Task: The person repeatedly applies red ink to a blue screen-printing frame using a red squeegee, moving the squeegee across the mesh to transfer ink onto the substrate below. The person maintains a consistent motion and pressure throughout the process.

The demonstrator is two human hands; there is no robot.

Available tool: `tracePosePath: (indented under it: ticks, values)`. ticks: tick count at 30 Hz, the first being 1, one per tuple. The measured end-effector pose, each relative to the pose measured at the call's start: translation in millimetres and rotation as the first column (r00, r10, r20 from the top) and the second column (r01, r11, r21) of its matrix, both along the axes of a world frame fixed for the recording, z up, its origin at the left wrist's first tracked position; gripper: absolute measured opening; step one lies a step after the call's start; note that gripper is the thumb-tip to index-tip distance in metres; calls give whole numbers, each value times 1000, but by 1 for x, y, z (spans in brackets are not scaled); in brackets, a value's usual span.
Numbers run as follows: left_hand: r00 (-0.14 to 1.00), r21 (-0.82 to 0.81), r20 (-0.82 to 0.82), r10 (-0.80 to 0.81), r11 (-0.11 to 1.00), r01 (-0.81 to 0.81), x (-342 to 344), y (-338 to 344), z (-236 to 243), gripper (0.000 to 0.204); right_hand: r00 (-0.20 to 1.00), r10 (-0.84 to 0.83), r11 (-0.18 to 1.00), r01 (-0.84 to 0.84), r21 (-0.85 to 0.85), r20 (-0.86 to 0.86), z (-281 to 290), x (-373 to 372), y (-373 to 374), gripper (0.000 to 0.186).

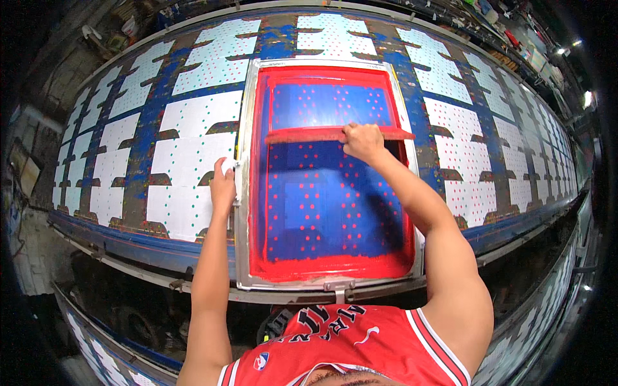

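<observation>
A silk-screen printing frame [244, 257] lies flat in front of me, with a pale metal rim and a blue mesh [328, 193] dotted in red. Red ink [335, 265] lines the inner border, thickest along the near edge. Across the mesh, toward its far half, stretches a long red squeegee [302, 134]. My right hand [364, 142] is closed over the squeegee's bar, right of its middle. Beside the frame's left rim, my left hand [223, 186] has its fingers curled at a small white thing [228, 166], whose kind I cannot make out.
White cut fabric pieces [193, 154] lie in rows on the long blue, ink-stained table [145, 154]. Those left of the frame carry green dots; pieces on the right [458, 154] have red dots. A metal rail [174, 282] runs along the near edge. Another table with fabric pieces [106, 360] stands behind me.
</observation>
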State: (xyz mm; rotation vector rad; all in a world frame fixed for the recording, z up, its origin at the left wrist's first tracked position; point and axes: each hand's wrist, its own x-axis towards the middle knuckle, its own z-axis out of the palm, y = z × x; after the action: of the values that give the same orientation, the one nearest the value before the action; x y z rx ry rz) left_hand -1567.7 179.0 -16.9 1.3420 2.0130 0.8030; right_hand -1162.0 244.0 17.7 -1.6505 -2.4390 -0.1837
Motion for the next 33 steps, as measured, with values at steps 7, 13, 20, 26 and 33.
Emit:
tracePosePath:
  ticks: [7, 13, 20, 26, 33]
  values:
    - [1000, 121, -20, -16, 992, 19, 8, 7, 6, 41, 1000, -28, 998, 28, 50, 6, -4, 18, 134, 24]
    - [999, 112, 50, -6, 994, 1, 8, 8, 7, 41, 997, -69, 997, 68, 44, 22, 3, 22, 196, 25]
    - [999, 101, 43, 0, 995, -4, 12, 7, 16, 39, 999, -36, 998, 35, 50, 11, 36, 31, 224, 23]
    - [990, 74, 135, 29, 996, -39, 12, 8, 15, 41, 999, -38, 999, 38, 14, 26, 40, 30, 244, 26]
    - [996, 130, 91, -8, 992, -4, 10, 8, 10, 39, 999, -40, 998, 41, -53, 10, 41, 33, 250, 29]
